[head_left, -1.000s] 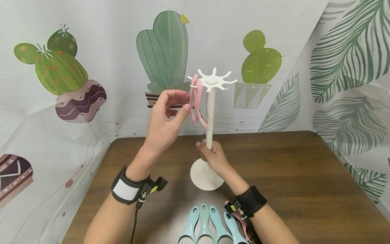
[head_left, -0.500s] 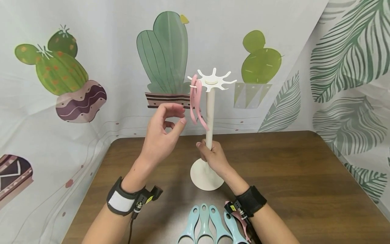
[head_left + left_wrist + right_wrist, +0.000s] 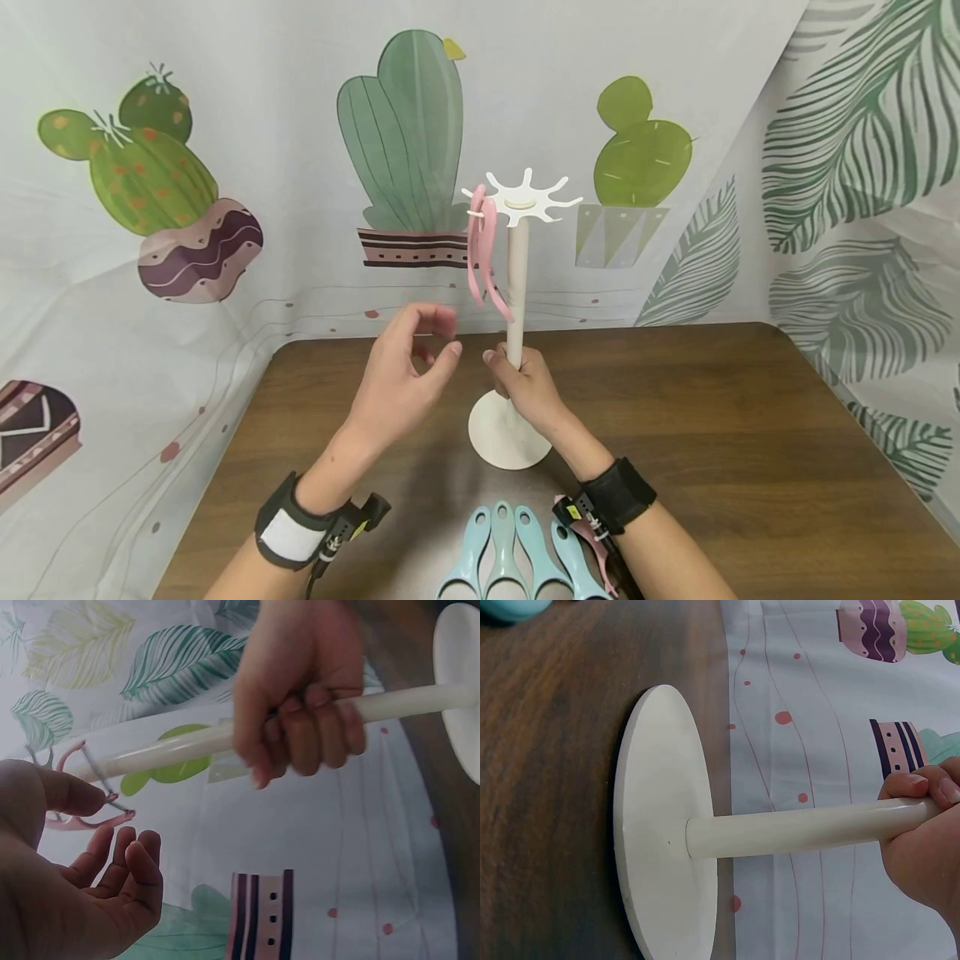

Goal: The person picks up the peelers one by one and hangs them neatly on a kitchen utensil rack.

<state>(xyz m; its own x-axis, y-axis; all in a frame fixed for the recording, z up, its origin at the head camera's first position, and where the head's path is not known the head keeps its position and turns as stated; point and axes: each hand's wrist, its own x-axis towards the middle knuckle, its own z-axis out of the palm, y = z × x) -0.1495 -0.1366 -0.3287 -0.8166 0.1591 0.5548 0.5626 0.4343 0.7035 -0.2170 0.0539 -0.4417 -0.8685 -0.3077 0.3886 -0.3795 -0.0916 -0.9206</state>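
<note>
Round the post of a cream-white stand my right hand curls its fingers, low down above the round base. Two pink Y-shaped peelers hang from hooks on the left of the stand's star-shaped top. My left hand is off to the left of the post and below the peelers, fingers loosely bent, thumb apart from them, holding nothing. In the left wrist view, a metal blade shows on the pink peelers beyond the left fingertips. The right wrist view shows the base standing on the table.
Several light-blue peelers lie in a row at the front of the brown table. A pink peeler lies beside them, partly hidden by the right wrist camera. A cactus-print cloth hangs behind the table.
My left hand has let go of the pink peelers and moved down and away from them. They stay hanging on the stand. The right hand keeps its grip on the post.
</note>
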